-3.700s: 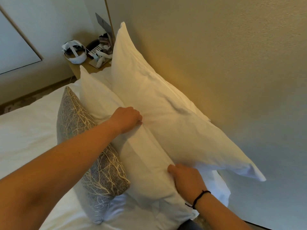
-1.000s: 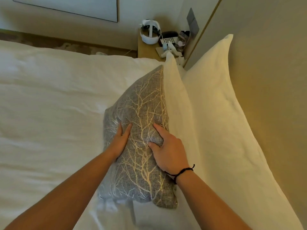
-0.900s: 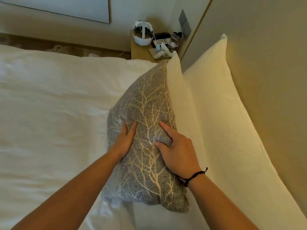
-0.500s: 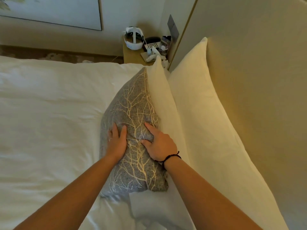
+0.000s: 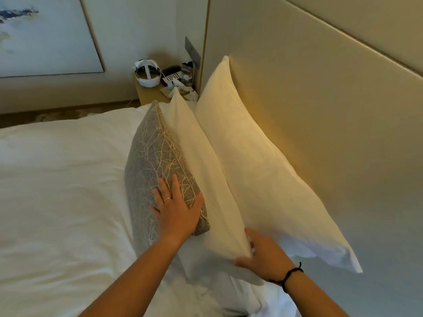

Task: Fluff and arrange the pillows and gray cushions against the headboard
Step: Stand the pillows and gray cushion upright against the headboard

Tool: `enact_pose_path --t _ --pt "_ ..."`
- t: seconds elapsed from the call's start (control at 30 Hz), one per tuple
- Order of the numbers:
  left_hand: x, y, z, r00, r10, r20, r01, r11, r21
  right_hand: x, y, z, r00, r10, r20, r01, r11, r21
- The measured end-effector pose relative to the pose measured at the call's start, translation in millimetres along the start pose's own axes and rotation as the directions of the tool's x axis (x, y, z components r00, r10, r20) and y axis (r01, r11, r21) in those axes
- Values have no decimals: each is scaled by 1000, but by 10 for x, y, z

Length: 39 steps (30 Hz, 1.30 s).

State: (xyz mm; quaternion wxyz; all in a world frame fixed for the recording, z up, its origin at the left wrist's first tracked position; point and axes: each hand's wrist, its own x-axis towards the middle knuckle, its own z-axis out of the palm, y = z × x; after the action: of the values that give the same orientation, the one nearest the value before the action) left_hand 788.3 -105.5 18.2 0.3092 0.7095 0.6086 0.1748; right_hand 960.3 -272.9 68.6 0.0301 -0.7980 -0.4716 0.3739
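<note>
A gray cushion (image 5: pixel 151 156) with a pale branch pattern stands on edge on the bed. It leans on a white front pillow (image 5: pixel 201 165), which leans on a larger white back pillow (image 5: pixel 256 165) set against the beige headboard (image 5: pixel 320 106). My left hand (image 5: pixel 176 209) lies flat on the cushion's near end, fingers spread. My right hand (image 5: pixel 263 255), a black band at its wrist, grips the near bottom corner of the front pillow, thumb in front and fingers behind it.
The white duvet (image 5: pixel 57 191) covers the bed to the left. A wooden nightstand (image 5: pixel 148 93) beyond the pillows carries a white headset (image 5: pixel 147 74), a phone and small items. A framed picture (image 5: pixel 43 35) hangs on the far wall.
My right hand has left the gray cushion and taken the near corner of the front white pillow. My left hand has shifted up to the cushion's near end. The cushion stands more upright.
</note>
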Motion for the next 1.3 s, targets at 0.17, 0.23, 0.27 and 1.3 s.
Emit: enact_pose_path --t 0.17,0.23,0.27,1.3 --pt "-84 2 2 999 7 33 -9 998 69 -192 144 167 995 11 -101 -29 985 -171" --pt "-68 12 -20 998 6 62 -11 997 78 -267 228 103 993 26 -119 -47 984 -173" --pt "-60 20 -25 997 2 75 -8 997 80 -309 277 75 993 37 -112 -57 982 -179" --pt "-538 294 126 991 -131 15 128 983 130 -928 1648 -1035 907 64 -417 10 985 173"
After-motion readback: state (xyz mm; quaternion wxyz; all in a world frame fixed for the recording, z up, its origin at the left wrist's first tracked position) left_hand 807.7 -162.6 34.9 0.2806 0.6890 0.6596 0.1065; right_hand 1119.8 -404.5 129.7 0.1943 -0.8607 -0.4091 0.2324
